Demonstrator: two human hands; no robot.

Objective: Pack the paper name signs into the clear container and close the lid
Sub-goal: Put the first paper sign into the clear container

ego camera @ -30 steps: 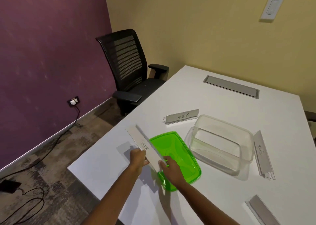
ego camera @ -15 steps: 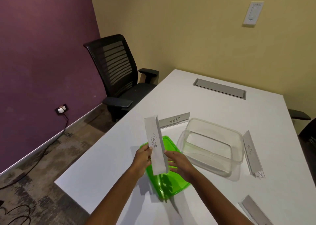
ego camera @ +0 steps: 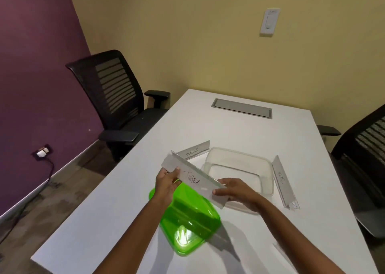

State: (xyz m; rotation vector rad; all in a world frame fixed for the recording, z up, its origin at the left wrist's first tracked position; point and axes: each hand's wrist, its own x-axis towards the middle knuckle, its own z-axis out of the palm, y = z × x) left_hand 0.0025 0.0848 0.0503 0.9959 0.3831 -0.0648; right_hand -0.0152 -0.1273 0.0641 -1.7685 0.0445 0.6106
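Name sign marked "TIGER" (ego camera: pixel 192 181) is held in the air by both hands, slanting from upper left to lower right, over the gap between green lid (ego camera: pixel 188 217) and clear container (ego camera: pixel 239 173). Left hand (ego camera: pixel 167 183) pinches the sign's left part, thumb on the lettered face. Right hand (ego camera: pixel 237 191) grips the right end, fingers curled behind it. Hands apart, one at each end.

Container: open, sits on white tabletop (ego camera: pixel 239 132), nothing visible inside. Lid lies flat just beside it on the near-left, off the container.

Other signs on the tabletop: one marked "ZEBRA" (ego camera: pixel 192 151), seen upside down, just beyond the container's far-left corner; one along the container's right side (ego camera: pixel 284 183), lettering not legible. A pale strip at the lower right (ego camera: pixel 281 250) may be another; too faint to tell.

Step in hand (judgement): first sign being brought to the container; packing looks barely begun, lid not yet on.

Next move calls for: the held sign looks about as long as the container's opening, so it likely needs aligning with the long axis, or flattening, before lowering in. Right hand is nearest the rim and could guide that end in first.
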